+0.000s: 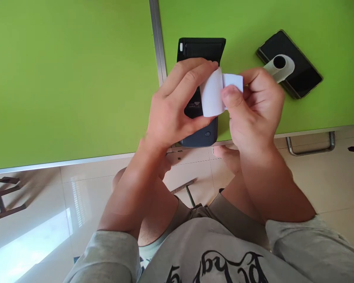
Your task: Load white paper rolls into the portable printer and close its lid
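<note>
From my seat I read it left to right. The green table [61, 78] is bare on that side up to its metal seam. My left hand [174, 110] is raised over the table edge, its fingers curled narrow around the paper roll [212, 96], fingertips on top and thumb underneath. Right behind it, flat on the table, lies the black printer [202, 49]. Its middle is hidden by my hands, so I cannot tell whether its lid is open.

The roll is in the air between both hands, just above the printer and not touching it. My right hand [253, 114] pinches the loose end [234, 81] between thumb and forefinger, the other fingers folded in.

As I judge it, the step is freeing that end. I'd grip the roll's sides lightly so it can turn, pull the strip straight and level, and hold it over the printer so nothing unrolls onto the floor.

Further right, well apart, a phone [301, 74] with a white ring holder [280, 67] lies untouched.
</note>
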### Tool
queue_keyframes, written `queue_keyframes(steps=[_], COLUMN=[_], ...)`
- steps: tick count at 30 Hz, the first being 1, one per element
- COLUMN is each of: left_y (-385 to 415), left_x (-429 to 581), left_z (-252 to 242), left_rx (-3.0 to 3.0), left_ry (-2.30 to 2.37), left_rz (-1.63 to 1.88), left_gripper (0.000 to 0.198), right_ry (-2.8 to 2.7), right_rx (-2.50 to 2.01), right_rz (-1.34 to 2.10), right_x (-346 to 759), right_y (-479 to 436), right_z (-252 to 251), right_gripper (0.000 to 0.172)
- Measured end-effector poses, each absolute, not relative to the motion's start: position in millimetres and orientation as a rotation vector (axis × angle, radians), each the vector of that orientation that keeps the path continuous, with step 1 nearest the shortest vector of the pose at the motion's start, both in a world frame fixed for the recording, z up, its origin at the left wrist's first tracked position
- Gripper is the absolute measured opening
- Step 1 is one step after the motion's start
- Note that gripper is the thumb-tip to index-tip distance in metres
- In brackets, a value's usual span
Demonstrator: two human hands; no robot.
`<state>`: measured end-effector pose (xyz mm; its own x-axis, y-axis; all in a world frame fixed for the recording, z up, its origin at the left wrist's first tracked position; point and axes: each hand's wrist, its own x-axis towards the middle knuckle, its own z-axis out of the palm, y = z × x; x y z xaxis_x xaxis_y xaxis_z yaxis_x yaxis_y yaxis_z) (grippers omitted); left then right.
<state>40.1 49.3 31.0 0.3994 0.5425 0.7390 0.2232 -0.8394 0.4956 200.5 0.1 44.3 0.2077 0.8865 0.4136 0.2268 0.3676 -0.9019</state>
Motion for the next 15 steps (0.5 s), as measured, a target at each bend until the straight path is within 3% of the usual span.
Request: queue_keyframes(steps=[7,15], left_y=[50.4,48.6], left_x=[40.5,39.9], left_z=[33.6,39.3], left_rx=[2.432,2.438], left_ry=[0.611,0.629], left_rz=[1.4,1.296], left_gripper=[0.051,0.042], right_ry=[-1.196,-1.189], right_rx=[-1.176,-1.226], right_rz=[0.497,0.498], right_x=[204.0,208.5], right_y=[3.4,4.4], right_z=[46.4,42.7], right_gripper=[0.028,0.036])
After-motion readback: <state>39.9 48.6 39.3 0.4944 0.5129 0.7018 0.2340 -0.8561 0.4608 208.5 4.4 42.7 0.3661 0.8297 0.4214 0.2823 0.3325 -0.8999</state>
